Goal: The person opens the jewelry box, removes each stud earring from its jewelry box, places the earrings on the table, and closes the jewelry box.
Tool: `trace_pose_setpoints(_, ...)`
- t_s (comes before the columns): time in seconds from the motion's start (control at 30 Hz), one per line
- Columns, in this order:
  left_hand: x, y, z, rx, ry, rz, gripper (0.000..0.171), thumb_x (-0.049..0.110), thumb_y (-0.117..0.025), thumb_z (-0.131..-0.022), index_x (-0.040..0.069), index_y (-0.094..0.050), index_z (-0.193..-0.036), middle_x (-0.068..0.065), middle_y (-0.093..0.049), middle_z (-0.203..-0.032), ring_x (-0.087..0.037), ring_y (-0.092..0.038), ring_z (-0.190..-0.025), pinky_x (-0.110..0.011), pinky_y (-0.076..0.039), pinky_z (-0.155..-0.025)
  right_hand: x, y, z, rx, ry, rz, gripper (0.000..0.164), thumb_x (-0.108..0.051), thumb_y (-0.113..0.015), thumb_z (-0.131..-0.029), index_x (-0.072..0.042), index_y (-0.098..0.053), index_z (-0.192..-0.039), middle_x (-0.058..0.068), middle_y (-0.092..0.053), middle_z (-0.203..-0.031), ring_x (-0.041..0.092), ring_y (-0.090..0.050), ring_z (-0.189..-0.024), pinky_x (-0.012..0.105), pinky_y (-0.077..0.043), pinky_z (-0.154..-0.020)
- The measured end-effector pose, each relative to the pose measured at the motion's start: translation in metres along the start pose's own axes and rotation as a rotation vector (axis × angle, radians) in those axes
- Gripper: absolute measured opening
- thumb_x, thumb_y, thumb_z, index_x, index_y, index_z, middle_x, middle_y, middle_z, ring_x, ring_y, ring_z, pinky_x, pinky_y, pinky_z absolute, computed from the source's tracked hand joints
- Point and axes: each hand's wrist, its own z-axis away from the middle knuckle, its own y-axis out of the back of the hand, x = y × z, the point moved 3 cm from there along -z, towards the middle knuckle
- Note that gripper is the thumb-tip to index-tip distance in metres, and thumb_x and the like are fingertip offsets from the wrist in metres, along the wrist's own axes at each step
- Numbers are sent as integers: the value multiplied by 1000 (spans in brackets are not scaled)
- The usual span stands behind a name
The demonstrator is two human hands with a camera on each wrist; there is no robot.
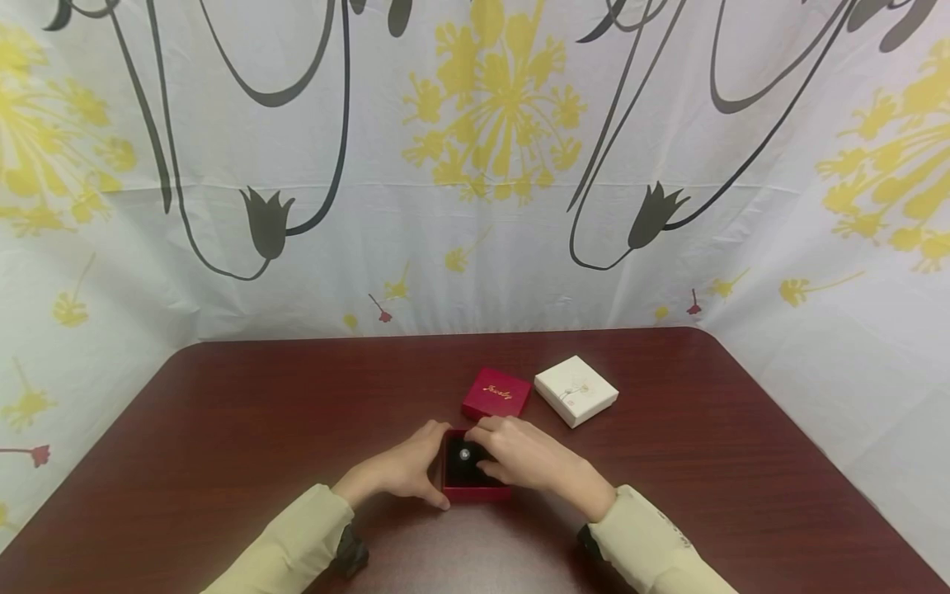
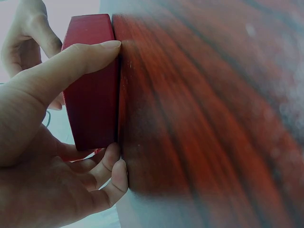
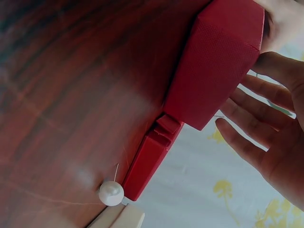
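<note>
A red jewelry box base [image 1: 477,495] with a black insert [image 1: 458,472] sits on the table, a small sparkling piece [image 1: 464,454] set in the insert. My left hand [image 1: 406,464] grips the base from the left; its thumb [image 2: 90,57] lies across one red side and its fingers curl at another. Over the right part of the insert is my right hand [image 1: 523,452], thumb and forefinger apart. In the right wrist view its fingers [image 3: 251,114] are spread near the box rim, with thin wire-like bits beside them. What the hidden fingertips touch is unclear.
Behind the base lies a red lid [image 1: 496,394] with gold lettering. A white box [image 1: 576,391] stands to its right. A pearl piece with a thin pin [image 3: 111,193] rests on the table in the right wrist view. Patterned cloth [image 1: 475,272] hangs behind the table.
</note>
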Motion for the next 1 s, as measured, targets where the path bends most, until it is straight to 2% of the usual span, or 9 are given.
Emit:
trace_pose_setpoints(0.17,1,0,0,9,-19,6,85,23,-83,-56,-4,-34,-121,-8,-40,-108,-21,-41,-103,-39,-38,-92,-2,0,-2,-7,8,1,29,-17,-71,-73,-6,-63,-99,0,-58,-84,8,-54,-71,20,-48,-66)
trace_pose_setpoints(0.57,0,-1,0,7,-12,-3,91,23,-83,-57,-8,-31,-124,-13,-39,-114,-24,-39,-108,-41,-36,-94,-6,-4,-9,-36,38,65,31,-18,-71,-73,-6,-62,-99,0,-59,-83,8,-55,-71,20,-48,-67)
trace_pose_setpoints(1.0,-2,-2,0,-1,-4,-8,88,25,-82,-57,-4,-32,-123,-10,-39,-113,-22,-40,-106,-38,-37,-93,-13,-9,-16,-47,55,88,17,-11,-68,-73,-10,-65,-90,-1,-57,-78,7,-53,-68,19,-47,-62)
